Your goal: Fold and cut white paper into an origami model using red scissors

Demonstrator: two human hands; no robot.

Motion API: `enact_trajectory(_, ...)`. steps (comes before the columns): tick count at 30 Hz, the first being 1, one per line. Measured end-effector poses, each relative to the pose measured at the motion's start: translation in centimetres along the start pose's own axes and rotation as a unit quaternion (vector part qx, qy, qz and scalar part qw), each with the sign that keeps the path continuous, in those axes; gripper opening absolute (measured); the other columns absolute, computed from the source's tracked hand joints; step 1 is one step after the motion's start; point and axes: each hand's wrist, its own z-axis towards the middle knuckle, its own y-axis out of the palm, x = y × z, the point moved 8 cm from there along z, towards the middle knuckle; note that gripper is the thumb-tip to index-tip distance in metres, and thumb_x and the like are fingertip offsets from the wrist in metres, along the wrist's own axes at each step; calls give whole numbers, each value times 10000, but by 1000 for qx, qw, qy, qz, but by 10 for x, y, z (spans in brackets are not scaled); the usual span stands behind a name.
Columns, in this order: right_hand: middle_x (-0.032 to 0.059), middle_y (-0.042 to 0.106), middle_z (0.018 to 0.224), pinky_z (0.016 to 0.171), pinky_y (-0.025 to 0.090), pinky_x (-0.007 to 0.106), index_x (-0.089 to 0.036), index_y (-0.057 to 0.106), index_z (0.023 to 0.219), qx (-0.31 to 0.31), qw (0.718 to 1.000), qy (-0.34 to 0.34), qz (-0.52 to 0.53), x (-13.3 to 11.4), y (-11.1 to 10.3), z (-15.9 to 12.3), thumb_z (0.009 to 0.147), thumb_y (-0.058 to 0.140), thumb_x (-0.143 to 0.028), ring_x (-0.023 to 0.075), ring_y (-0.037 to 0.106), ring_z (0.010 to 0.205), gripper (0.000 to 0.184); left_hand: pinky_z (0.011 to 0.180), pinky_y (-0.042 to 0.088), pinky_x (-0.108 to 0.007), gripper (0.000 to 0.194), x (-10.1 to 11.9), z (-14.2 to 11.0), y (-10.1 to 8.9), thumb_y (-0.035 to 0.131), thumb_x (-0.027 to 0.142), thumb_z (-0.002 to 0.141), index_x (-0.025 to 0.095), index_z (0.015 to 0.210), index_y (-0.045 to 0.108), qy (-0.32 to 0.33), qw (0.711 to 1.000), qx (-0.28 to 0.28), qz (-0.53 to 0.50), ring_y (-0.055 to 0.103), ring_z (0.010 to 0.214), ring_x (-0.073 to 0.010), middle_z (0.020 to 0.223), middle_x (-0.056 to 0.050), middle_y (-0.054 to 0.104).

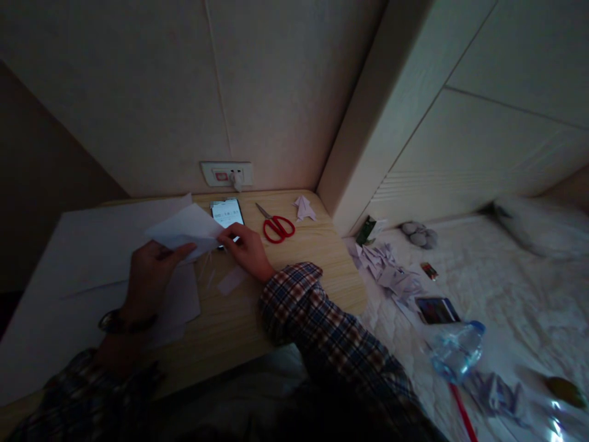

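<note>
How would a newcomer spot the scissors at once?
Find the wooden table under the wall socket. On it, beyond the right hand, the scissors lie between the lit phone and a small folded paper figure. Bright red handle loops set them apart from both.

Plaid sleeves [334,322] (navy, white, reddish checks); dark left wristband [124,323].

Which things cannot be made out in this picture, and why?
Head view: much of the lower part of the lit phone, covered by the right hand and the folded paper.
Head view: some fingertips of the left hand, hidden behind the folded paper.
Head view: the lower end of the red stick, cut off by the bottom edge.
Head view: print on the small packet, too small.
</note>
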Motion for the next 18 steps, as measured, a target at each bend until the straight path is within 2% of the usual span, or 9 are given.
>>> enact_trajectory(4, -15, 559, 734, 637, 424, 220, -183, 552, 721, 9, 999, -13, -32, 0, 1, -1, 868, 566, -238, 116, 534, 694, 157, 481, 350, -196, 272, -2, 0, -1, 721, 265, 541, 167, 456, 482, 0, 1000, 1, -28, 397, 486, -86, 421, 78, 433)
enact_trajectory(7, -16, 555, 706, 656, 413, 242, -183, 552, 693, 34, 997, -14, -61, 2, 0, -2, 861, 572, -224, 125, 527, 683, 174, 512, 388, -217, 185, -4, 1, 4, 718, 277, 539, 153, 568, 584, 11, 996, -19, -85, 480, 550, -116, 544, 34, 583)
enact_trajectory(9, -15, 560, 698, 660, 408, 251, -186, 553, 679, 44, 996, -8, -72, 4, -1, -3, 859, 568, -221, 130, 527, 679, 184, 542, 421, -242, 180, -7, 2, 8, 718, 292, 543, 164, 586, 600, 15, 991, -31, -128, 519, 571, -138, 571, 14, 611)
enact_trajectory(12, -12, 564, 697, 645, 411, 251, -186, 557, 680, 46, 997, -6, -56, 6, -2, -3, 855, 569, -240, 131, 531, 663, 183, 547, 437, -259, 187, -13, 4, 11, 729, 317, 549, 178, 617, 624, 15, 985, -43, -166, 549, 584, -158, 609, -4, 644)
enact_trajectory(18, -2, 591, 748, 614, 427, 239, -193, 568, 721, 33, 999, -26, -16, 6, 0, -4, 843, 579, -257, 130, 545, 662, 139, 558, 435, -239, 261, -26, 9, 7, 703, 375, 627, 147, 747, 662, 13, 978, -38, -204, 565, 611, -147, 686, -17, 672)
